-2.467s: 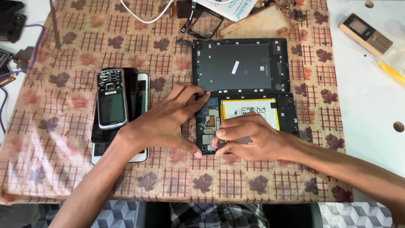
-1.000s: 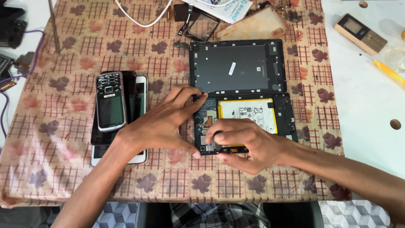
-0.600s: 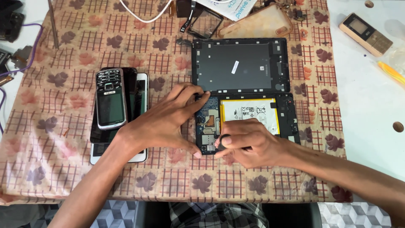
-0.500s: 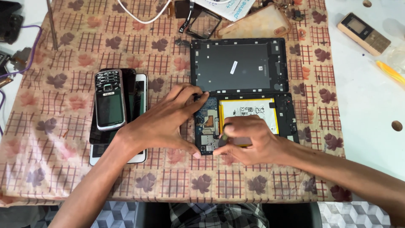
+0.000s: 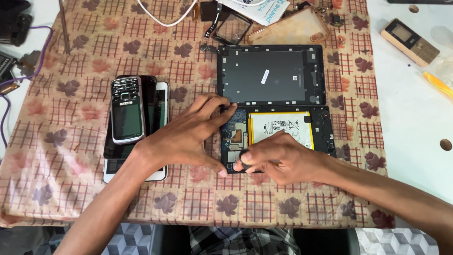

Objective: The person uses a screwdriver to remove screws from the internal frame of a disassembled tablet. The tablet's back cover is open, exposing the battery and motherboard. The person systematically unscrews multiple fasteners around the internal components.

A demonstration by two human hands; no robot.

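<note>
An opened black tablet (image 5: 322, 128) lies on the patterned cloth, showing its white battery (image 5: 281, 126) and blue circuit board (image 5: 236, 137). Its removed back cover (image 5: 271, 75) lies just beyond it. My left hand (image 5: 181, 139) spans the tablet's left edge, index finger at the top corner and thumb at the bottom corner, pressing it down. My right hand (image 5: 283, 160) rests on the tablet's lower edge, fingers pinched around a small dark tool (image 5: 245, 155) over the bottom of the circuit board. The tool's tip is hidden.
A stack of phones sits left of my left hand, a grey keypad phone (image 5: 126, 111) on top and a white phone (image 5: 161, 99) beneath. At the far edge lie a clear phone case (image 5: 288, 28), a white cable (image 5: 158, 18) and small parts. A gold keypad phone (image 5: 409, 41) lies at the right.
My right hand has crept slightly left along the tablet's lower edge, working the small tool. My left hand has stayed on the tablet's left edge.
</note>
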